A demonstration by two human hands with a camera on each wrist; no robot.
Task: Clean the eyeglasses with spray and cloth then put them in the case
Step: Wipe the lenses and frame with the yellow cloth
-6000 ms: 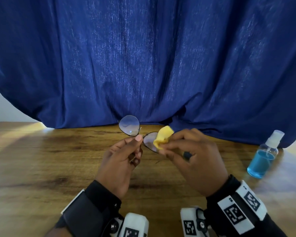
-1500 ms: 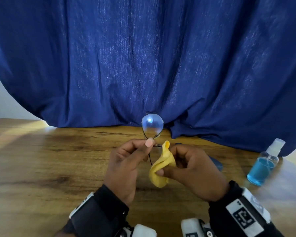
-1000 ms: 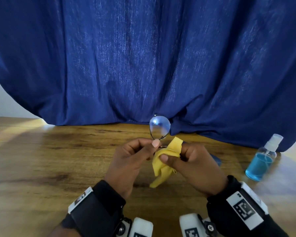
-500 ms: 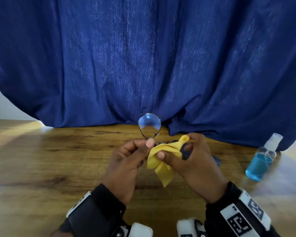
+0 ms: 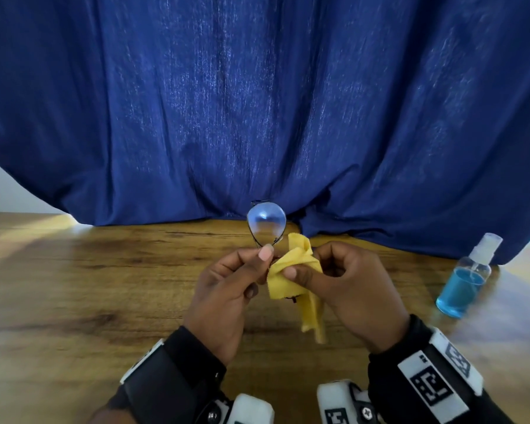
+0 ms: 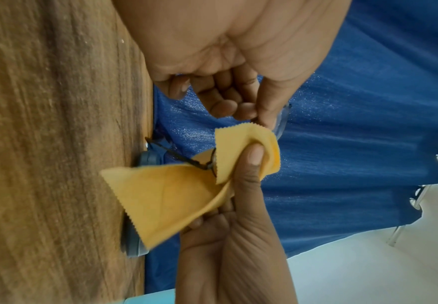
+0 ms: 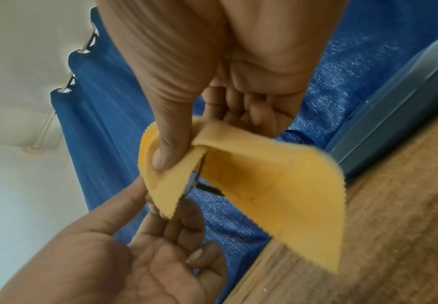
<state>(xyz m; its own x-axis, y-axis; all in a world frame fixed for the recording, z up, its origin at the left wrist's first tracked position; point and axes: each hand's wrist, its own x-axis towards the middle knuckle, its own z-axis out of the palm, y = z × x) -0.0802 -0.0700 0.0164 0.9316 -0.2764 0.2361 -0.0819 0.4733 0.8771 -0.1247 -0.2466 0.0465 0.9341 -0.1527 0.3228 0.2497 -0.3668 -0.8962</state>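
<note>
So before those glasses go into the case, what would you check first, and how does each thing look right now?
1. Left hand has a firm grip on the eyeglasses: ok.
2. Right hand pinches the yellow cloth over the lower lens: ok.
3. Both lenses wiped clean: cannot tell.
4. Case within reach on the table: ok.
5. Case open: cannot tell.
6. Spray bottle upright, out of the way: ok.

One eyeglasses (image 5: 266, 222) lens hidden inside the yellow cloth (image 5: 294, 272); blue case (image 7: 394, 115) cut off, mostly hidden.
</note>
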